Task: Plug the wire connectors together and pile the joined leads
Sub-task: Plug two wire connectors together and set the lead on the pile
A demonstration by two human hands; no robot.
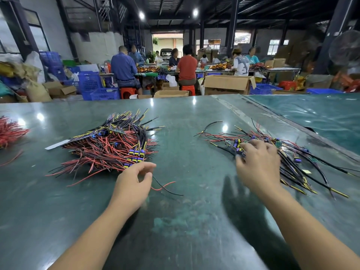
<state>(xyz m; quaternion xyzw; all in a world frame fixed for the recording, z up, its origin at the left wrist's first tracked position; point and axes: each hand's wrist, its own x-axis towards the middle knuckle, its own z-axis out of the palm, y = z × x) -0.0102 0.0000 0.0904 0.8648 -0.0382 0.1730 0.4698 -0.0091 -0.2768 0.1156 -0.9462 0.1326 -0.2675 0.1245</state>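
On the scuffed, glossy green table, the left hand hovers with loosely curled fingers, holding nothing, just nearer than the big pile of red and black leads with purple-yellow plugs. Right of that pile, the right hand spreads over a looser heap, grip unclear. Beyond the pile, workers sit among cardboard boxes.

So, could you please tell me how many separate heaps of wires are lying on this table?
3: a big pile centre-left, a looser one under the right hand, and red wires at the left edge, partly cut off.

dim workshop, ceiling lamps, green table, blue crates behind.
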